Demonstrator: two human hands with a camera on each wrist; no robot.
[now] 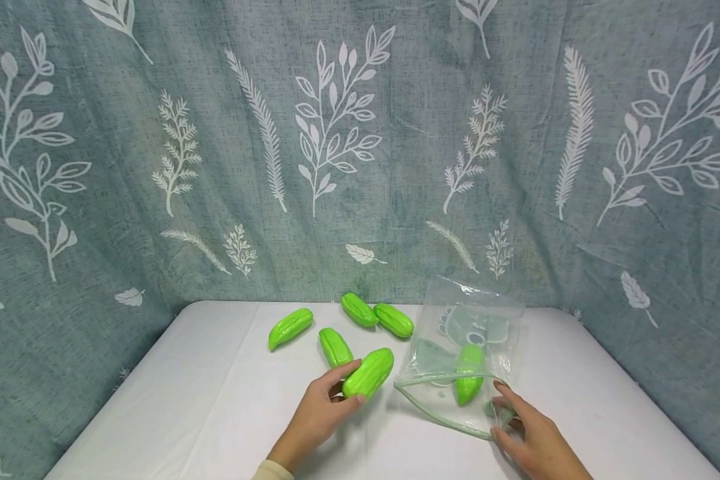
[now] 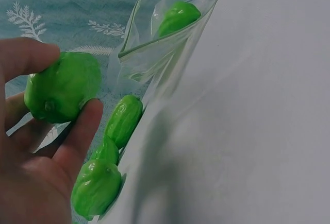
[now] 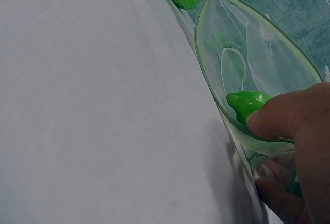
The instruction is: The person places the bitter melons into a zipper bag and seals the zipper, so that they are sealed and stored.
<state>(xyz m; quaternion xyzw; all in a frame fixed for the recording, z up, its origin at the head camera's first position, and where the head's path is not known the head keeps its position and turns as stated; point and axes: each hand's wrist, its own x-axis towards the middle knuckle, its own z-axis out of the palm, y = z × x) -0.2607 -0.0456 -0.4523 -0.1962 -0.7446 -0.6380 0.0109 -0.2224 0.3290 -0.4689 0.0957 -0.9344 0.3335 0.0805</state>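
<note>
My left hand (image 1: 319,408) holds a glossy bright green cucumber (image 1: 369,375) between thumb and fingers, raised just left of a clear zip bag (image 1: 432,360). In the left wrist view the held cucumber (image 2: 64,87) points its end toward the camera. At the bag's right side, my right hand (image 1: 531,430) grips the green-edged mouth, thumb on one side and fingers partly hidden by the plastic. The mouth gapes toward me. Inside the bag lies one cucumber (image 1: 470,377), its tip (image 3: 247,102) near the right thumb in the right wrist view.
Several more cucumbers lie on the white table (image 1: 216,400): one at the left (image 1: 291,327), one behind the left hand (image 1: 335,347), and a touching pair (image 1: 360,310) toward the back. A teal leaf-print curtain (image 1: 396,167) hangs behind and at both sides.
</note>
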